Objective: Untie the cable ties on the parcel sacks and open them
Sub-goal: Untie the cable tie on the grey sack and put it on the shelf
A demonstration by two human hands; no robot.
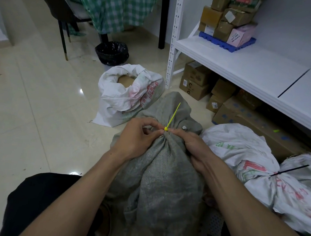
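Working on the yellow tie of the grey sack

The grey sack point(166, 166) sits in the middle, between the person's knees, and its neck is bunched tight by a thin yellow tie point(171, 118) whose tail sticks up toward 1 o'clock. The left hand point(136, 136) has its fingertips pinched together at the tie's little lock, and the right hand point(193, 146) is clamped on the sack's neck just beside it. So this sack is not open yet. At 11 o'clock a white sack point(128, 95) already stands open, with something brown inside. At 3 o'clock another white sack point(268, 173) is shut with a black tie point(289, 170), so I think 1 is done and 2 are left. The grey sack looks rough and woven; the white ones look crinkly, with faded red and green print.
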